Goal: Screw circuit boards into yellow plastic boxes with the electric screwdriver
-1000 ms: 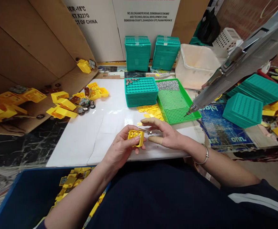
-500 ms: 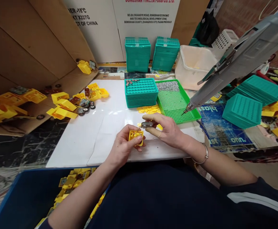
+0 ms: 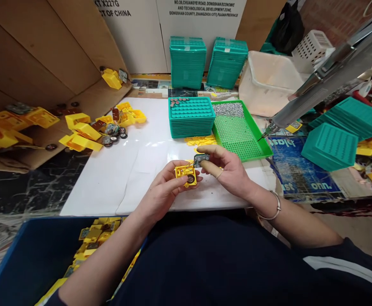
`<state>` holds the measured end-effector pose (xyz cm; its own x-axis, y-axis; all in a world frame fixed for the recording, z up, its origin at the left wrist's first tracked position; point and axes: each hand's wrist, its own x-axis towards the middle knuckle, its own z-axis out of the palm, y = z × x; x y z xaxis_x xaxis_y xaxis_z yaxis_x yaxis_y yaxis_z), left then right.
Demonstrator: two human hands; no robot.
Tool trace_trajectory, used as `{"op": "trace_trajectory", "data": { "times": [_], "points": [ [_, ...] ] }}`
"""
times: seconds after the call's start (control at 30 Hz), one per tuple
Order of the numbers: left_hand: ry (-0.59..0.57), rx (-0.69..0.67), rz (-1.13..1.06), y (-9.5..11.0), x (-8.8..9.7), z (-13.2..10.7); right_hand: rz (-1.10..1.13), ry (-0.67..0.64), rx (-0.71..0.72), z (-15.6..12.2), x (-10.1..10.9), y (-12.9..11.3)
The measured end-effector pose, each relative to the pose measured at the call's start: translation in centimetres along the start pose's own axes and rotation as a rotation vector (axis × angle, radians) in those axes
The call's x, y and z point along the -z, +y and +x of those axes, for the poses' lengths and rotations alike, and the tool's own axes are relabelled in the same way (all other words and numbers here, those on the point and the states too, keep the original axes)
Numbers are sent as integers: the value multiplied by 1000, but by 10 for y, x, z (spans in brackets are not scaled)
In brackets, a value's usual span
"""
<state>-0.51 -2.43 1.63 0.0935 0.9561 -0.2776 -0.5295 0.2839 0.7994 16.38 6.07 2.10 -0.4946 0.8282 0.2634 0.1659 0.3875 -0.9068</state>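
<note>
Between the thumb and fingers of my left hand is a small open yellow plastic casing. A round dark speaker sits in its lower right corner, close to my thumb tip. My right hand, with covers on its thumb and index finger, pinches a small dark circuit board just above the casing's right side. Thin wires run between board and casing. Small flat yellow pieces lie on the white table surface beyond my hands.
A green tray holds many small metal screws. Beside it stand stacked teal trays. An electric screwdriver hangs at right. Yellow casings lie at left, and a blue bin with more stands below.
My right hand has turned the circuit board so its flat face shows. My left thumb has slid down off the speaker, which is now visible. The view has shifted slightly.
</note>
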Motion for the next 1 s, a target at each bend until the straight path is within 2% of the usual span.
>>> {"op": "trace_trajectory", "data": {
  "times": [0.17, 0.27, 0.53, 0.8, 1.0],
  "points": [
    [4, -198, 185, -3, 0, -7, -108, 49, 320, -11, 2, -5],
    [15, -257, 260, -4, -2, -10, -150, 41, 427, -16, 2, -8],
    [123, -316, 383, -8, -7, -12, -174, 45, 404, -16, 1, -9],
    [212, -368, 381, -11, -10, -12, -120, 12, 384, -16, -3, -7],
    [191, -317, 338, -16, -9, -7, -85, -56, 321, -13, -7, -9]
  ]
}}
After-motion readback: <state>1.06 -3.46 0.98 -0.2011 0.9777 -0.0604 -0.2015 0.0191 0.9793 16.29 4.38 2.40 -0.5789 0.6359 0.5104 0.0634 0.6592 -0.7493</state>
